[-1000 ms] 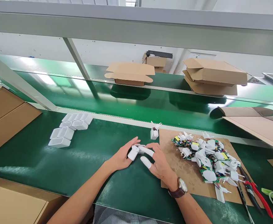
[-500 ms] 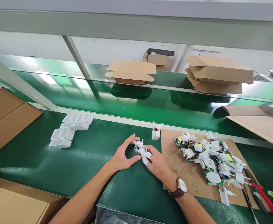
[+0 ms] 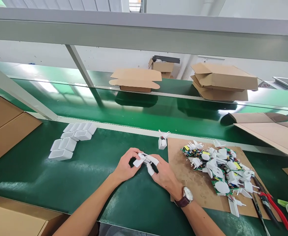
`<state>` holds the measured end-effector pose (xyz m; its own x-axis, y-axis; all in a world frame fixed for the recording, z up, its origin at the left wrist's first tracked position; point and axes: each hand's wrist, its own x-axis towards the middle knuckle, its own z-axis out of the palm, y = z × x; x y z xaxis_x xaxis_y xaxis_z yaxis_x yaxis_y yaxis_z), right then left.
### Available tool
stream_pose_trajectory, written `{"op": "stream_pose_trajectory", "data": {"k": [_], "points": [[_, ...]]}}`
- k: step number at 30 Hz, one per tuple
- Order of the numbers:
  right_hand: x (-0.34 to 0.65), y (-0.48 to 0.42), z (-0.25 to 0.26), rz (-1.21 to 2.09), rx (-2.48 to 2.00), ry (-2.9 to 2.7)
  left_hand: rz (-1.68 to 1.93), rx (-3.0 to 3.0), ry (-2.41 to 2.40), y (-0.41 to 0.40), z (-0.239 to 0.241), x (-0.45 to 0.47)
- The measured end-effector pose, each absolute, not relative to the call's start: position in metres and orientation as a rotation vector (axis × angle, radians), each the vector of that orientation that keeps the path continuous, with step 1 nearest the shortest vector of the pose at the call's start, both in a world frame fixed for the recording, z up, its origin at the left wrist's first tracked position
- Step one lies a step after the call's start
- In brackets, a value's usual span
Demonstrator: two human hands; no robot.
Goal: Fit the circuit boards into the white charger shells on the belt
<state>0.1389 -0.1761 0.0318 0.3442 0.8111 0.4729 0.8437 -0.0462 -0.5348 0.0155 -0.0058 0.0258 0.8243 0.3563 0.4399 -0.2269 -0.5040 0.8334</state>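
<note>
L hand (image 3: 126,166) & R hand (image 3: 165,173) both closed on the same white unit (image 3: 147,158): L pinches its left end, by a flat white flap (image 3: 139,161); R thumb & finger, in 2 white covers (image 3: 150,170), grip the other end. Unit's over mid-desk (image 3: 97,193), betw. far & near edges; can't tell if it touches the surface. Two-sided grip prob. keeps a small pc. steady & leaves the inside visible.

Counts: 1 in hands; 1 upright white case (image 3: 162,143) w/ prongs sticking up, at far edge just beside the cardboard sheet (image 3: 183,177), prob. stood up so its loose top won't spill. Approx. 9 open shells (image 3: 61,155) toward far-left corner, packed tight, prob. to save room & stay in L reach. Circuit boards w/ white parts (image 3: 221,187) heaped on sheet, R side, too tangled to count; sheet prob. protects desk. 1 red-handled pliers (image 3: 282,214) + 1 thin dark tool (image 3: 258,209) near the right-hand end, prob. for R reach.
</note>
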Motion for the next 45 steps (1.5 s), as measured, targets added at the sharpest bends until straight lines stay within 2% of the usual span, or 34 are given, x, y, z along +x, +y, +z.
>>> {"op": "stream_pose_trajectory", "data": {"k": [12,17,22,25,28,31,39,45], "points": [[0.14,-0.184,0.012,0.054,-1.917,-1.423,0.536,1.956,0.211,-0.007,0.021,0.014],[0.143,-0.185,0.011,-0.043,-1.884,-1.432,0.452,2.009,0.22,-0.007,0.019,0.012],[0.141,-0.175,0.018,0.12,-1.819,-1.31,0.413,2.087,0.277,-0.007,0.012,0.013],[0.137,-0.169,0.021,0.34,-1.645,-1.009,0.571,2.192,0.226,-0.013,0.012,0.015],[0.132,-0.167,0.024,0.668,-1.425,-0.742,0.878,2.25,0.082,-0.023,0.015,0.019],[0.13,-0.168,0.027,0.803,-1.319,-0.649,1.08,2.272,0.027,-0.034,0.02,0.022],[0.133,-0.171,0.038,0.504,-1.397,-0.73,1.063,2.307,0.267,-0.029,0.019,0.026],[0.173,-0.181,0.014,0.07,-1.563,-0.586,0.725,2.085,0.532,-0.006,0.022,0.058]]}}
